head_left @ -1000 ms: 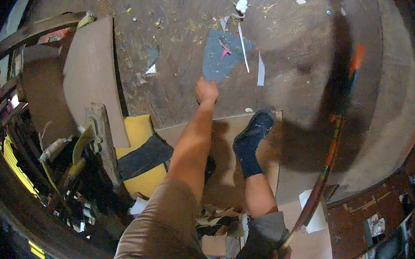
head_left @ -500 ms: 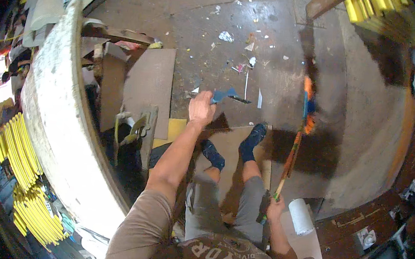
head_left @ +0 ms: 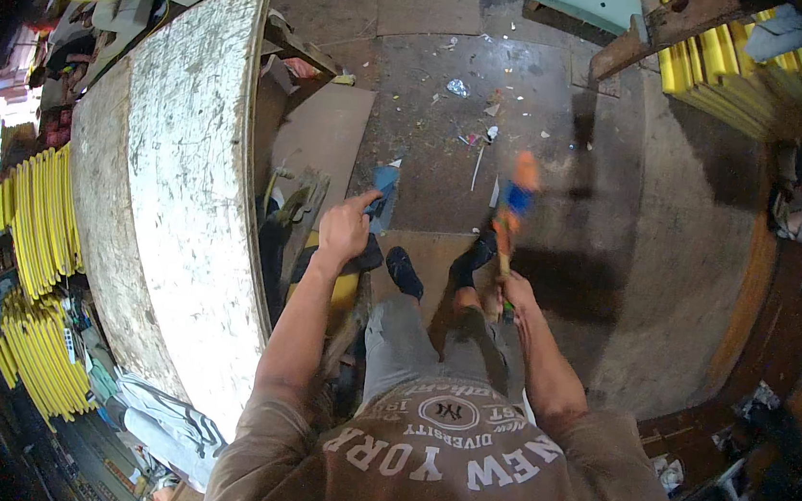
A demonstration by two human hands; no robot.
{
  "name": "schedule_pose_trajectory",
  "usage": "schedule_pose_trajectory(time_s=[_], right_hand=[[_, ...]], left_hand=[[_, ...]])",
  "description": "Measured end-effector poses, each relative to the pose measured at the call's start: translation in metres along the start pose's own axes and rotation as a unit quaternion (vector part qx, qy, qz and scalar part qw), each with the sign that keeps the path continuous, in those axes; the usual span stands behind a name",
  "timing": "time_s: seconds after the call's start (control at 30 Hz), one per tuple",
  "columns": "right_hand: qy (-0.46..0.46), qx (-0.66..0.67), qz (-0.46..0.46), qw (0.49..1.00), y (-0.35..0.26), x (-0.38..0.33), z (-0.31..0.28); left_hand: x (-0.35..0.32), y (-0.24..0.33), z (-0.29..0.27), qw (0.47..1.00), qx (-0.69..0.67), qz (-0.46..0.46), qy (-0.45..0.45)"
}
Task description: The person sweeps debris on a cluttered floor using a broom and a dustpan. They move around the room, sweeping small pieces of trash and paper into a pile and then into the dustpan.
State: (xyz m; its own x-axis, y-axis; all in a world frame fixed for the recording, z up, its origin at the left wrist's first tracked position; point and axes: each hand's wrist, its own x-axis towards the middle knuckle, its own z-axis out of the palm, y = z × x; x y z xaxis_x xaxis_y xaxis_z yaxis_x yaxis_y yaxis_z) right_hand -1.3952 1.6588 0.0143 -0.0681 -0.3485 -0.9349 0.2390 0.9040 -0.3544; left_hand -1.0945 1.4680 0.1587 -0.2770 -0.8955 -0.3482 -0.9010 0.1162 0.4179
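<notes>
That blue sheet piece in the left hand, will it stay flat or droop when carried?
The blue sheet piece looks thin and flat, pinched at one edge by the left hand, so it is probably light. It shows no obvious droop, suggesting some stiffness, though blur hides detail. Held by an edge only, it may slip.

Blue flat piece, blurred orange-blue stick

a blue flat piece is pinched by the left hand at its lower edge, above the dusty floor. a stick with orange and blue bands is gripped near its lower end by the right hand, and its upper part is blurred. dark shoes are seen on a brown board between the hands. a long, white-smeared worktable is seen just left of the left arm, with yellow strips stacked beyond it.
</notes>
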Motion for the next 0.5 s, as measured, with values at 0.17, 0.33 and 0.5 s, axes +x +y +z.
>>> schedule_pose_trajectory(time_s=[0.17, 0.33, 0.5], right_hand=[[-0.075, 0.054, -0.026, 0.995, -0.076, -0.058, 0.011], [0.003, -0.006, -0.029, 1.000, -0.076, -0.106, -0.041], [0.111, -0.058, -0.017, 0.992, -0.038, -0.167, -0.067]], left_hand=[[-0.032, 0.035, -0.056, 0.992, -0.085, 0.081, 0.043], [-0.081, 0.142, -0.159, 0.962, -0.187, 0.197, -0.014], [-0.114, 0.222, -0.218, 0.890, -0.285, 0.344, -0.086]])
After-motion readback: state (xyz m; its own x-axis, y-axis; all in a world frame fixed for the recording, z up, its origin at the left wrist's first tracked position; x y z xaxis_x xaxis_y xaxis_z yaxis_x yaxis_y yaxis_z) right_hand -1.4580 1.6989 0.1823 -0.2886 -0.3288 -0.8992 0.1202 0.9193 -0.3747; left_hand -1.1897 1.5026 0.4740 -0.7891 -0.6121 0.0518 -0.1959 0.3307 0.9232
